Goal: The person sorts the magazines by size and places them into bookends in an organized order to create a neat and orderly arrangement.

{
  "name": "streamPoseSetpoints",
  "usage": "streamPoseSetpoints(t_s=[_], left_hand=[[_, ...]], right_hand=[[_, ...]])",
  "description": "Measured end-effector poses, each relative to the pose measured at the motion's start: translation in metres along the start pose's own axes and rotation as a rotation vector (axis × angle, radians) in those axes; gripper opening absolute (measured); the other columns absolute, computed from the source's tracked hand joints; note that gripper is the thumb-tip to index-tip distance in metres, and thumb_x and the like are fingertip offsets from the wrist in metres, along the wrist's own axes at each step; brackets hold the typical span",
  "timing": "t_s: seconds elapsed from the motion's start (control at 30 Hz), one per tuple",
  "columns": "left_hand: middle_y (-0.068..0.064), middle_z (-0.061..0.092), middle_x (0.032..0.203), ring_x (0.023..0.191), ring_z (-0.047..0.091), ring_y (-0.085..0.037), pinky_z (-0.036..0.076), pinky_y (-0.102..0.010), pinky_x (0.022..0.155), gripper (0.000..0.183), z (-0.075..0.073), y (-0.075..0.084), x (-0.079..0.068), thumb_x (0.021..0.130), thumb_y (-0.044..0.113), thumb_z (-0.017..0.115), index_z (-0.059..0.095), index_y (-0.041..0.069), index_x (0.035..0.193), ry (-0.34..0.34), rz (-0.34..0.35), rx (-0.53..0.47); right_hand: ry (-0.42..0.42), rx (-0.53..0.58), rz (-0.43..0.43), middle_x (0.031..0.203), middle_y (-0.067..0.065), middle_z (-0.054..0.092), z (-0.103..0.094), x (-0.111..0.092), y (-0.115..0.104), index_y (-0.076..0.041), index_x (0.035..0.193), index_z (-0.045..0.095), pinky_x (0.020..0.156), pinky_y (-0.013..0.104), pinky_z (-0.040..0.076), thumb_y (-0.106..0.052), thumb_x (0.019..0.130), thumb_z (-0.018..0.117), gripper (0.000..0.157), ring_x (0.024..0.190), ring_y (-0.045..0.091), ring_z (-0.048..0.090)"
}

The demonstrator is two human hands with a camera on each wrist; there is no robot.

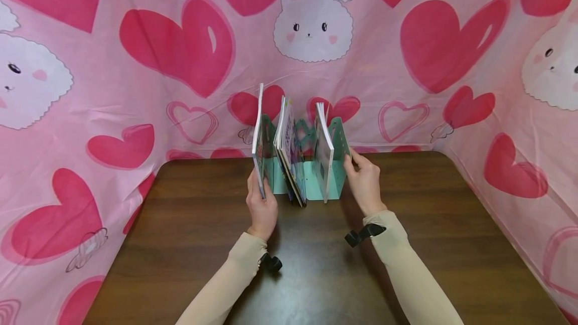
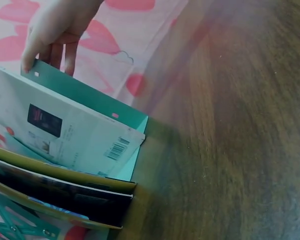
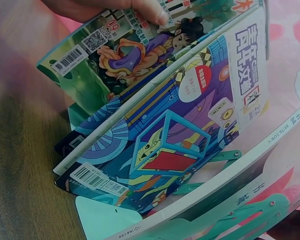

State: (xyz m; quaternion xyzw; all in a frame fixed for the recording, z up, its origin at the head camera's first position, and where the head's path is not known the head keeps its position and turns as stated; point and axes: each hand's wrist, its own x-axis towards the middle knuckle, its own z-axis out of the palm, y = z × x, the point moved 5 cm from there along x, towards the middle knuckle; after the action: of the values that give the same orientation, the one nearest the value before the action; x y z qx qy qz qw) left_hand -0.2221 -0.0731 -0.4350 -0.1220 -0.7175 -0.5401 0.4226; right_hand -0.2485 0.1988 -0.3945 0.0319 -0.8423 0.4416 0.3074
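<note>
My left hand (image 1: 263, 212) grips the lower front edge of a thin magazine (image 1: 258, 139), which stands upright at the left end of a mint-green expandable book rack (image 1: 309, 180). Its thumb presses on the illustrated cover, which shows a figure in purple robes (image 3: 140, 55). On the other side, my right hand (image 1: 365, 182) pinches the front edge of the rack's right end panel (image 1: 339, 149). Between the hands several magazines (image 1: 289, 149) stand together in the rack's middle. A white-backed magazine (image 2: 85, 127) with a barcode leans near the right panel.
The rack stands at the back of a dark wooden table (image 1: 311, 265), close to a pink curtain (image 1: 379, 79) printed with hearts and rabbits. Green crossed lattice bars (image 3: 250, 217) link the rack's parts.
</note>
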Motion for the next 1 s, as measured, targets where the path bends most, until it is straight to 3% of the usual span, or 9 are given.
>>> streamPoseSetpoints(t_s=[0.03, 0.13, 0.2, 0.27, 0.4, 0.53, 0.67, 0.87, 1.0], left_hand=[[-0.022, 0.057, 0.144, 0.129, 0.059, -0.034, 0.046, -0.027, 0.108, 0.05, 0.001, 0.0, 0.0, 0.103, -0.009, 0.052, 0.05, 0.0, 0.152, -0.003, -0.003, -0.002], [-0.022, 0.057, 0.144, 0.129, 0.058, -0.033, 0.047, -0.03, 0.108, 0.051, 0.002, -0.002, -0.003, 0.102, -0.01, 0.053, 0.05, 0.0, 0.152, -0.003, -0.013, 0.003], [-0.023, 0.057, 0.143, 0.129, 0.058, -0.035, 0.046, -0.03, 0.109, 0.051, 0.004, -0.002, -0.004, 0.101, -0.013, 0.053, 0.05, -0.002, 0.151, -0.005, -0.002, 0.002], [-0.024, 0.057, 0.143, 0.129, 0.057, -0.037, 0.044, -0.026, 0.11, 0.053, 0.006, -0.002, -0.005, 0.099, -0.016, 0.053, 0.05, -0.004, 0.15, -0.006, 0.021, -0.005], [-0.026, 0.057, 0.142, 0.128, 0.056, -0.039, 0.043, -0.021, 0.109, 0.052, 0.012, -0.004, -0.006, 0.099, -0.018, 0.052, 0.05, -0.005, 0.149, -0.004, 0.054, -0.045], [-0.027, 0.057, 0.14, 0.126, 0.058, -0.039, 0.042, -0.019, 0.108, 0.049, 0.016, -0.009, -0.008, 0.1, -0.016, 0.052, 0.051, -0.007, 0.148, 0.019, 0.044, -0.049], [-0.027, 0.058, 0.14, 0.127, 0.058, -0.039, 0.04, -0.019, 0.11, 0.048, 0.02, -0.014, -0.01, 0.1, -0.015, 0.052, 0.05, -0.008, 0.148, 0.037, 0.028, -0.02], [-0.026, 0.055, 0.145, 0.131, 0.055, -0.036, 0.041, -0.021, 0.11, 0.051, 0.027, -0.019, -0.009, 0.103, -0.01, 0.05, 0.045, -0.005, 0.153, 0.023, -0.003, -0.002], [-0.025, 0.055, 0.145, 0.13, 0.056, -0.035, 0.047, -0.032, 0.108, 0.052, 0.029, -0.021, -0.008, 0.103, -0.01, 0.051, 0.045, -0.004, 0.154, 0.018, -0.013, 0.007]], right_hand=[[0.0, 0.0, 0.001, 0.121, 0.021, 0.074, 0.0, 0.0, 0.0, -0.001, 0.133, 0.07, 0.084, 0.049, 0.06, -0.011, 0.102, 0.065, 0.033, 0.103, 0.03, 0.072], [0.004, -0.008, -0.001, 0.12, 0.02, 0.074, 0.0, -0.001, 0.001, -0.002, 0.133, 0.07, 0.079, 0.025, 0.059, -0.011, 0.102, 0.064, 0.033, 0.098, 0.028, 0.072], [0.007, -0.018, -0.001, 0.119, 0.019, 0.075, 0.0, -0.001, 0.001, -0.002, 0.133, 0.071, 0.076, 0.018, 0.056, -0.011, 0.102, 0.064, 0.033, 0.095, 0.026, 0.072], [0.011, -0.024, -0.004, 0.118, 0.019, 0.075, 0.0, -0.001, 0.001, -0.003, 0.132, 0.071, 0.074, 0.017, 0.055, -0.011, 0.102, 0.064, 0.033, 0.094, 0.025, 0.072], [0.013, -0.022, -0.004, 0.118, 0.02, 0.075, 0.0, 0.0, 0.002, -0.002, 0.132, 0.071, 0.079, 0.044, 0.06, -0.011, 0.102, 0.064, 0.033, 0.098, 0.027, 0.072], [0.012, -0.025, -0.001, 0.119, 0.019, 0.075, 0.0, 0.0, 0.002, -0.003, 0.133, 0.071, 0.074, 0.025, 0.058, -0.011, 0.102, 0.064, 0.033, 0.094, 0.025, 0.072], [0.006, -0.017, 0.001, 0.12, 0.019, 0.075, 0.001, -0.001, 0.003, -0.003, 0.134, 0.07, 0.07, 0.003, 0.045, -0.011, 0.102, 0.064, 0.033, 0.091, 0.024, 0.072], [0.012, -0.015, -0.009, 0.119, 0.018, 0.075, 0.0, -0.001, 0.003, -0.004, 0.134, 0.07, 0.072, 0.004, 0.044, -0.012, 0.102, 0.064, 0.033, 0.097, 0.024, 0.073], [0.011, -0.005, -0.01, 0.12, 0.018, 0.075, 0.0, 0.0, 0.003, -0.004, 0.134, 0.07, 0.071, 0.003, 0.044, -0.012, 0.102, 0.064, 0.034, 0.096, 0.025, 0.073]])
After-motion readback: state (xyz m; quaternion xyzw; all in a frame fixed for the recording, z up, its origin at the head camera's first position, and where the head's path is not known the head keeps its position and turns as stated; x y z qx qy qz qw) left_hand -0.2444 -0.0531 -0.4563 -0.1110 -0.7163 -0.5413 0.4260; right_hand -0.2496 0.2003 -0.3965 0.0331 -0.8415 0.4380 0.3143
